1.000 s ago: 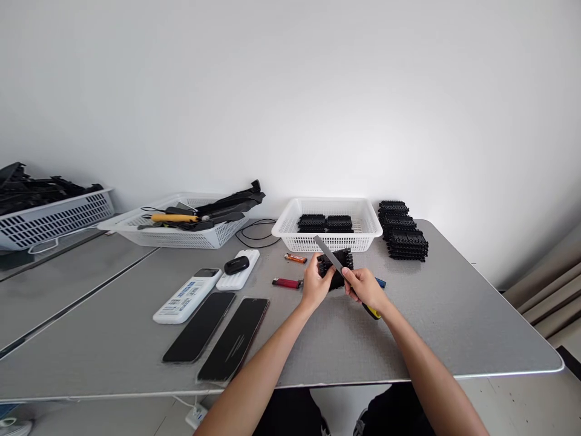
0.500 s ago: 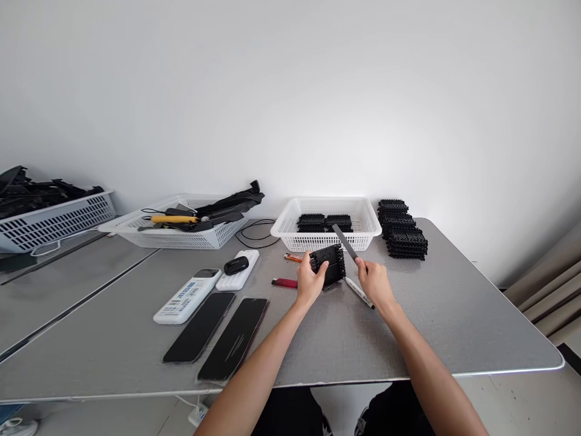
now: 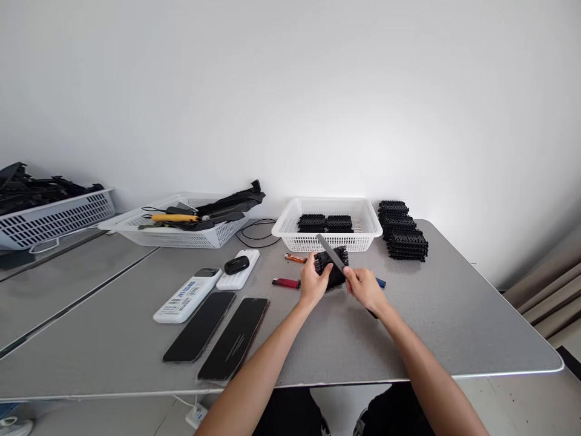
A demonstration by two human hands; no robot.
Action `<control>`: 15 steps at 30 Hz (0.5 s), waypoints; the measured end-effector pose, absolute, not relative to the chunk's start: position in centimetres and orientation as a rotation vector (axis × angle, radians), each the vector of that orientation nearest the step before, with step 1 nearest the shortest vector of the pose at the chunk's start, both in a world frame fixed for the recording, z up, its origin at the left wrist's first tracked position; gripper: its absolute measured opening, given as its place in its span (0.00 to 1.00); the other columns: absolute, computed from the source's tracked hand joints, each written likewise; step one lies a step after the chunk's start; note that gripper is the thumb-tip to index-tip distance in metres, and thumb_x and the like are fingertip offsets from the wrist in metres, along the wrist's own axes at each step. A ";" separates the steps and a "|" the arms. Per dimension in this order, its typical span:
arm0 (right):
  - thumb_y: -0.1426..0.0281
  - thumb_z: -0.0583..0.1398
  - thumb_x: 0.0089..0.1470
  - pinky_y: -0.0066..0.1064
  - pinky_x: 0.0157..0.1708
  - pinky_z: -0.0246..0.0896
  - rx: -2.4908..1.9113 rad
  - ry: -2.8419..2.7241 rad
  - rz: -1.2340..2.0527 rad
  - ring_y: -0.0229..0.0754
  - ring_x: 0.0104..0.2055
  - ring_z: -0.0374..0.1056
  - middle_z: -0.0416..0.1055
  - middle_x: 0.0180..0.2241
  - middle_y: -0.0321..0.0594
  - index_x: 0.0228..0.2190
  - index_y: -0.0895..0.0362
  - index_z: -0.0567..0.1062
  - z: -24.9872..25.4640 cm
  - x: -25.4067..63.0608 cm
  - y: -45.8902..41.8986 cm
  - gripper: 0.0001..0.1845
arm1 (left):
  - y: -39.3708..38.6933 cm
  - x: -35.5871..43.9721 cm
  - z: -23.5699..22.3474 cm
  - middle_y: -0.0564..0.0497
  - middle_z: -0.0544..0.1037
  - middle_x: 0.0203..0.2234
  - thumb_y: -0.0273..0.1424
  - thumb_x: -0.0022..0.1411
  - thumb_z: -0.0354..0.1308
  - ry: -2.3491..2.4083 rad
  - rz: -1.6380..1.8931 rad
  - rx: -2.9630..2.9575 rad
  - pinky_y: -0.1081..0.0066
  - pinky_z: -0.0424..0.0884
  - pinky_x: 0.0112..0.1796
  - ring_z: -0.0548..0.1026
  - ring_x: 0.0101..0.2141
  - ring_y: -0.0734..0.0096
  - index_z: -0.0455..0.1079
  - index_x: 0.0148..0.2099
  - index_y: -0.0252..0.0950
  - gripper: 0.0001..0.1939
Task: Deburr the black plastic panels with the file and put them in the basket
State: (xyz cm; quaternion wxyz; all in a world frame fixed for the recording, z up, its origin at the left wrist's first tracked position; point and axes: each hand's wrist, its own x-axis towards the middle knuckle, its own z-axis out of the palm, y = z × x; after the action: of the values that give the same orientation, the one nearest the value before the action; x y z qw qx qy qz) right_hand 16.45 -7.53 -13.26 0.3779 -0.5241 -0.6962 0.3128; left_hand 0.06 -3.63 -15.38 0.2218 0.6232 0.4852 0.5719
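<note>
My left hand (image 3: 313, 284) is closed around one edge of a black plastic part (image 3: 336, 280) with toothed sides, the thumb resting on its face. In my right hand (image 3: 365, 289) is a flat grey metal file (image 3: 329, 250), gripped near its lower end. The file slants up and left across the part; whether it presses on it I cannot tell. Just left of my left hand lie a red lighter (image 3: 285, 283) and an orange lighter (image 3: 295, 258). The tip of a blue object (image 3: 380, 283) shows beside my right hand.
Behind my hands stands a white basket (image 3: 327, 243) holding similar black parts. Stacks of black parts (image 3: 407, 243) are to its right. Further left are a white basket (image 3: 181, 240) of tools, two dark phones (image 3: 200, 327), and white power banks (image 3: 187, 298).
My right hand has moved left, bringing the file from beside the black part to across it. The part has tilted slightly. The white marker is now hidden.
</note>
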 end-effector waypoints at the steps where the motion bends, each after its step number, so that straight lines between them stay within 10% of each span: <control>1: 0.46 0.44 0.62 0.28 0.22 0.51 -1.300 -1.813 0.876 0.36 0.17 0.58 0.63 0.14 0.38 0.14 0.56 0.65 -13.3 16.1 -7.6 0.36 | -3.7 0.1 -15.4 0.51 0.75 0.29 0.37 0.56 0.61 1.338 1.576 1.726 0.68 0.67 0.34 0.74 0.32 0.64 0.65 0.39 0.38 0.11; 15: 0.42 0.44 0.60 0.26 0.18 0.49 -1.307 -1.763 0.982 0.33 0.14 0.55 0.61 0.12 0.36 0.13 0.56 0.64 -13.9 16.4 -7.2 0.37 | -4.0 0.2 -15.0 0.51 0.76 0.30 0.39 0.56 0.61 1.272 1.606 1.693 0.67 0.68 0.37 0.75 0.34 0.63 0.66 0.41 0.39 0.13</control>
State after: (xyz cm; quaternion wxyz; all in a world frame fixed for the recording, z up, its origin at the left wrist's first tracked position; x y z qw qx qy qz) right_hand 16.36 -7.23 -13.88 0.3605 -0.5070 -0.6840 0.3810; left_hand 0.22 -3.96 -14.99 0.2395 0.6183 0.4648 0.5868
